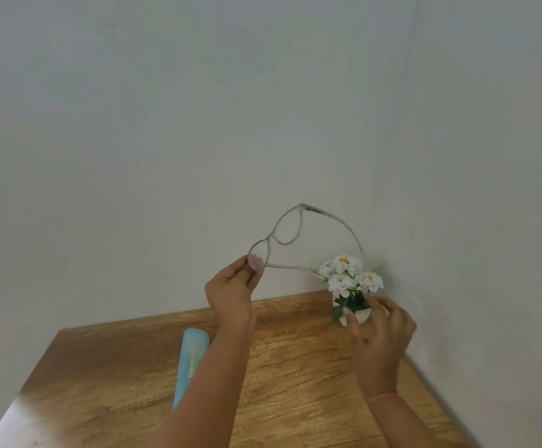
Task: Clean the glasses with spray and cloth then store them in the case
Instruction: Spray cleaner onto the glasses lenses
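My left hand [230, 286] is raised above the table and pinches the lower lens of a pair of clear-framed glasses [287, 226], held up against the wall with both temples unfolded. My right hand [381, 331] hovers lower to the right, fingers spread and loosely bent, holding nothing, just in front of the flower pot. A light blue glasses case [190, 357] lies closed on the wooden table [295, 376], partly hidden behind my left forearm. No spray bottle or cloth is in view.
A small white pot of white flowers [350, 286] stands in the table's far right corner, against the wall. Pale walls meet behind it. The table's left edge runs diagonally toward the bottom left.
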